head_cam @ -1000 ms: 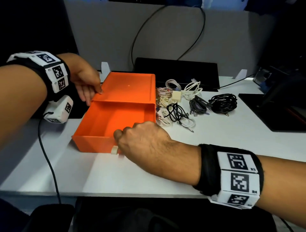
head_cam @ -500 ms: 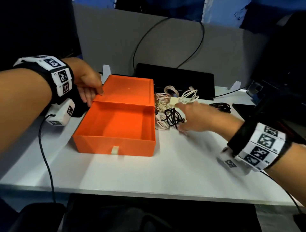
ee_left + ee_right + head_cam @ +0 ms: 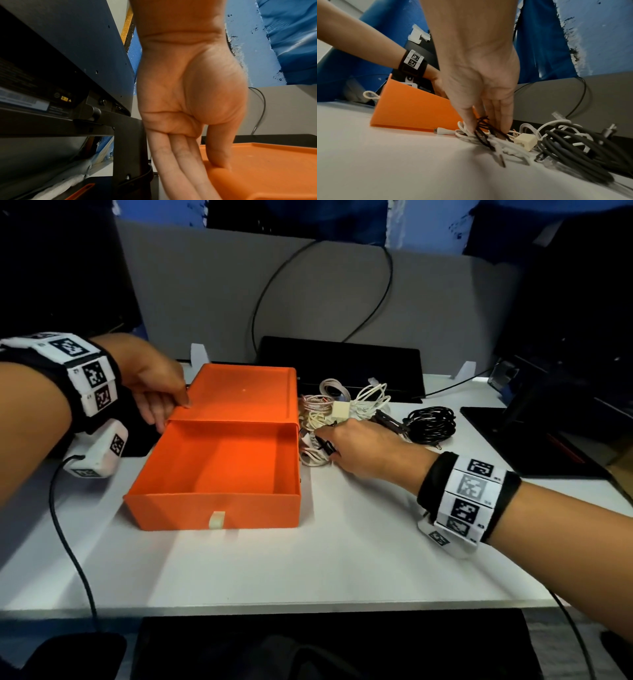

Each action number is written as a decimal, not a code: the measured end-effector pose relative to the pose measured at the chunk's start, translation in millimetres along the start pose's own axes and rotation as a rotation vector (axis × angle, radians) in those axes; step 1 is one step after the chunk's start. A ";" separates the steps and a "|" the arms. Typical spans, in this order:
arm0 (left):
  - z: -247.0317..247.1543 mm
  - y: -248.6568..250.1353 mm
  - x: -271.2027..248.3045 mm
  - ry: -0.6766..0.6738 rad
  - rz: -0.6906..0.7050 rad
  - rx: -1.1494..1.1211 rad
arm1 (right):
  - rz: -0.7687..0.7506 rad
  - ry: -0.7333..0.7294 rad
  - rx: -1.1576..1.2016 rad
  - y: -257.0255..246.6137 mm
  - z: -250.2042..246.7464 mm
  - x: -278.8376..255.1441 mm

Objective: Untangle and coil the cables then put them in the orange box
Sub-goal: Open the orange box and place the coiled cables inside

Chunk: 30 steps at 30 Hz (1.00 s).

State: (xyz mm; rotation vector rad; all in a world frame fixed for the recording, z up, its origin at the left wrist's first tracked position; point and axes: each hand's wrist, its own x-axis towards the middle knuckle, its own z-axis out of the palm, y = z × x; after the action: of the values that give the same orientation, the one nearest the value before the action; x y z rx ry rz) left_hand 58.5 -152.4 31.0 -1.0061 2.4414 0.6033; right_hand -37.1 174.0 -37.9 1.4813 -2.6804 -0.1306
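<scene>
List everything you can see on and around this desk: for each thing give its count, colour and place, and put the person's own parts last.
box: one, orange, open, left of middle on the table
lid: one, orange, folded back behind the box
latch: one, cream, box front wall
cable pile: several, white, black, grey, right of the box
black coil: one, right end of the pile
table: one, white
partition: one, grey, behind the table
left hand: holds the lid's left edge
right hand: fingers in the pile, around a thin black cable

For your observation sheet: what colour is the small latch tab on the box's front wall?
Cream-white latch tab against the orange box; clearest in the head view.
</scene>
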 end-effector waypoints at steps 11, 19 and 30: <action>-1.2 -1.5 -1.7 -0.018 0.035 -0.029 | 0.111 0.408 0.369 28.4 -59.6 4.7; 2.0 -1.3 -8.5 -0.012 0.043 -0.049 | -0.419 0.389 0.262 -74.4 -89.8 -0.2; 0.8 -0.9 -5.0 -0.010 0.037 -0.029 | -0.527 0.004 -0.402 -159.8 -51.1 65.2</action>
State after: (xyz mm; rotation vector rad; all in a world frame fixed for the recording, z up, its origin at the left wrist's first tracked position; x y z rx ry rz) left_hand 62.5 -149.8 32.9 -0.9689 2.4541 0.6568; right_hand 68.2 32.1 -3.2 1.9704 -2.0221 -0.6467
